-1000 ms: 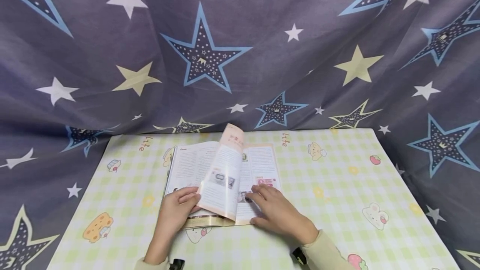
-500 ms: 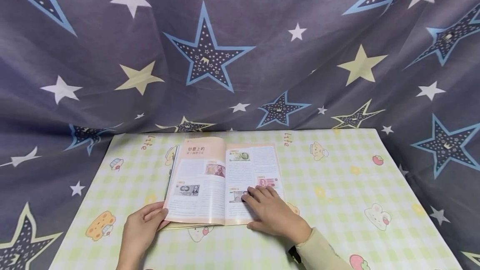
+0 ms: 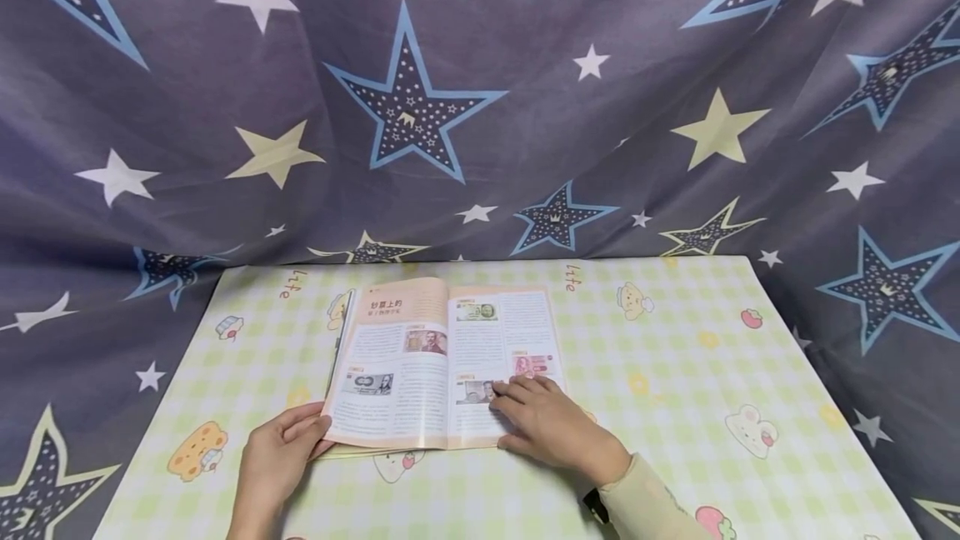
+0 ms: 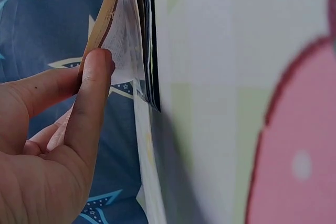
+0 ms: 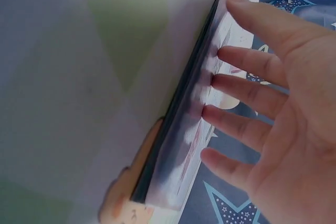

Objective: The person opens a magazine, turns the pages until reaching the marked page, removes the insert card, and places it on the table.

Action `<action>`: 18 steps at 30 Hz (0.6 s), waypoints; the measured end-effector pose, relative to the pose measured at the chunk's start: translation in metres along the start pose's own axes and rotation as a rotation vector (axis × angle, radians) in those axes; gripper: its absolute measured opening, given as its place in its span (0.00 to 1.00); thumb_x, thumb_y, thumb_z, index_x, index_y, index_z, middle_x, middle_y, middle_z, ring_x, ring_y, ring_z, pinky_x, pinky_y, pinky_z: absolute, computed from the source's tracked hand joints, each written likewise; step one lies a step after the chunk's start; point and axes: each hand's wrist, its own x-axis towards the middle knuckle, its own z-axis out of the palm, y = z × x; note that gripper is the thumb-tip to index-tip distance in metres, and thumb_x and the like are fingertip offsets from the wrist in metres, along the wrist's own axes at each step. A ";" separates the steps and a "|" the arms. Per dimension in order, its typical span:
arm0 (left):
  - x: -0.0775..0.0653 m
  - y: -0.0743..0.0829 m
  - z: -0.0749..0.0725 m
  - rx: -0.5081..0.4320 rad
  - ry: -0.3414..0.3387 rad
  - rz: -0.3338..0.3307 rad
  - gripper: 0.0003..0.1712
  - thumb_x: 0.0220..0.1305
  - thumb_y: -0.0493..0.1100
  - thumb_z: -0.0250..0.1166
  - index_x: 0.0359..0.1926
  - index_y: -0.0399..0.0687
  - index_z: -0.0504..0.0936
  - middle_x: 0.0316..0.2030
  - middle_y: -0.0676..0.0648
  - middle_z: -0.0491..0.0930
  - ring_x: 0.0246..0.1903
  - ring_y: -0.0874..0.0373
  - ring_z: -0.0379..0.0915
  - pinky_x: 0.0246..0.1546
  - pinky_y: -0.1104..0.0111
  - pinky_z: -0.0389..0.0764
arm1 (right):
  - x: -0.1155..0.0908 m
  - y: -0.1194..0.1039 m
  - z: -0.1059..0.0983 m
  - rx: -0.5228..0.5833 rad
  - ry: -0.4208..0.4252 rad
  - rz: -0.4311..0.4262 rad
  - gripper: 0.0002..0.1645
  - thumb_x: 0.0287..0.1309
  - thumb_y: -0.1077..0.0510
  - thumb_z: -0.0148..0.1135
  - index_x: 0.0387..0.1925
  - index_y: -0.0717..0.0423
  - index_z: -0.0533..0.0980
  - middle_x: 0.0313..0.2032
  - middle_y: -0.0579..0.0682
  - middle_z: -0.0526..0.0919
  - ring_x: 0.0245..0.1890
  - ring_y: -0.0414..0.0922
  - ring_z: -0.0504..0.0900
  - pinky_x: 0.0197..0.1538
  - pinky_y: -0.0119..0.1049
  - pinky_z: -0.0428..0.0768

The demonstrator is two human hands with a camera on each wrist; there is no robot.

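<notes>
Our left hand [image 3: 277, 450] pinches a leaf [image 3: 378, 361] at the magazine's [image 3: 447, 432] lower left, apparently turned but unreleased; our right hand [image 3: 553, 425], fingers apart, touches the right page [image 3: 480, 348].

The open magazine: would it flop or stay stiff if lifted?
The magazine would probably flop: the thin page pinched in the left hand curves. It may feel slippery, since its surface shows a glossy sheen.

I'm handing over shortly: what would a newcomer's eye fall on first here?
Probably the dark curtain with its big stars, filling the background. Next, the open magazine on the checked tablecloth, showing banknote pictures. The left hand pinches the left page near its lower corner, while the right hand rests on the right page.
</notes>
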 end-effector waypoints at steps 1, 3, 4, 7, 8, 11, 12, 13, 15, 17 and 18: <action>0.000 0.000 0.000 0.017 0.006 0.003 0.20 0.68 0.40 0.67 0.57 0.33 0.81 0.40 0.42 0.87 0.33 0.63 0.84 0.33 0.75 0.85 | 0.000 0.000 -0.001 -0.006 0.009 -0.008 0.28 0.65 0.41 0.64 0.60 0.51 0.77 0.64 0.52 0.75 0.64 0.53 0.73 0.65 0.56 0.71; -0.001 0.001 0.000 0.048 0.020 0.010 0.21 0.67 0.43 0.67 0.56 0.35 0.81 0.41 0.43 0.87 0.34 0.66 0.83 0.33 0.78 0.83 | -0.002 -0.001 -0.002 -0.025 0.034 -0.024 0.22 0.66 0.44 0.64 0.56 0.50 0.79 0.60 0.50 0.79 0.60 0.51 0.76 0.64 0.56 0.72; -0.001 0.001 -0.001 0.066 0.030 0.014 0.21 0.67 0.44 0.68 0.56 0.36 0.82 0.42 0.43 0.87 0.35 0.67 0.82 0.33 0.81 0.81 | -0.002 -0.001 -0.003 -0.030 0.050 -0.030 0.19 0.66 0.46 0.64 0.54 0.49 0.80 0.57 0.48 0.81 0.59 0.50 0.78 0.64 0.56 0.72; -0.001 0.002 0.000 0.093 0.065 0.031 0.21 0.66 0.46 0.69 0.55 0.38 0.83 0.44 0.43 0.87 0.36 0.70 0.81 0.33 0.86 0.76 | -0.005 0.000 -0.005 -0.041 0.110 -0.045 0.12 0.66 0.50 0.65 0.48 0.48 0.82 0.48 0.45 0.85 0.52 0.47 0.81 0.63 0.58 0.72; -0.001 0.002 0.000 0.092 0.077 0.033 0.21 0.66 0.46 0.69 0.55 0.38 0.83 0.44 0.43 0.87 0.36 0.71 0.81 0.33 0.87 0.75 | -0.006 0.001 -0.006 -0.040 0.128 -0.044 0.11 0.65 0.51 0.66 0.46 0.48 0.83 0.46 0.44 0.86 0.50 0.46 0.82 0.63 0.58 0.72; 0.000 0.002 0.002 0.080 0.106 0.037 0.19 0.66 0.45 0.69 0.53 0.38 0.84 0.43 0.43 0.87 0.35 0.72 0.81 0.33 0.86 0.76 | -0.011 0.006 -0.007 -0.030 0.169 -0.028 0.08 0.64 0.51 0.68 0.42 0.47 0.83 0.42 0.42 0.86 0.47 0.45 0.83 0.64 0.61 0.70; 0.001 0.002 0.002 0.072 0.113 0.037 0.19 0.66 0.44 0.69 0.53 0.38 0.84 0.43 0.42 0.87 0.34 0.72 0.81 0.33 0.86 0.77 | -0.013 0.008 -0.007 -0.028 0.179 -0.020 0.08 0.63 0.52 0.68 0.42 0.47 0.83 0.41 0.42 0.86 0.46 0.44 0.83 0.64 0.62 0.69; 0.001 0.003 0.003 0.065 0.115 0.036 0.19 0.66 0.44 0.69 0.53 0.37 0.84 0.43 0.42 0.87 0.34 0.72 0.81 0.32 0.85 0.78 | -0.016 0.010 -0.007 -0.024 0.186 -0.010 0.08 0.63 0.51 0.68 0.42 0.47 0.83 0.41 0.42 0.86 0.46 0.44 0.83 0.64 0.62 0.69; 0.001 0.003 0.004 0.055 0.114 0.034 0.18 0.66 0.43 0.69 0.53 0.37 0.84 0.44 0.41 0.87 0.34 0.72 0.81 0.32 0.84 0.79 | -0.020 0.014 -0.008 -0.017 0.196 0.013 0.08 0.63 0.52 0.68 0.42 0.48 0.83 0.40 0.43 0.86 0.45 0.44 0.83 0.65 0.62 0.68; 0.000 0.004 0.005 0.055 0.109 0.030 0.19 0.66 0.44 0.69 0.53 0.37 0.84 0.44 0.41 0.87 0.35 0.71 0.81 0.32 0.83 0.79 | -0.025 0.018 -0.009 -0.009 0.203 0.034 0.09 0.64 0.52 0.68 0.43 0.49 0.83 0.41 0.43 0.86 0.45 0.44 0.83 0.65 0.62 0.68; 0.000 0.005 0.005 0.053 0.104 0.029 0.19 0.66 0.44 0.69 0.53 0.37 0.84 0.44 0.41 0.86 0.35 0.70 0.81 0.32 0.82 0.80 | -0.027 0.020 -0.009 -0.004 0.208 0.046 0.10 0.64 0.52 0.68 0.44 0.49 0.83 0.41 0.44 0.86 0.46 0.45 0.83 0.64 0.61 0.68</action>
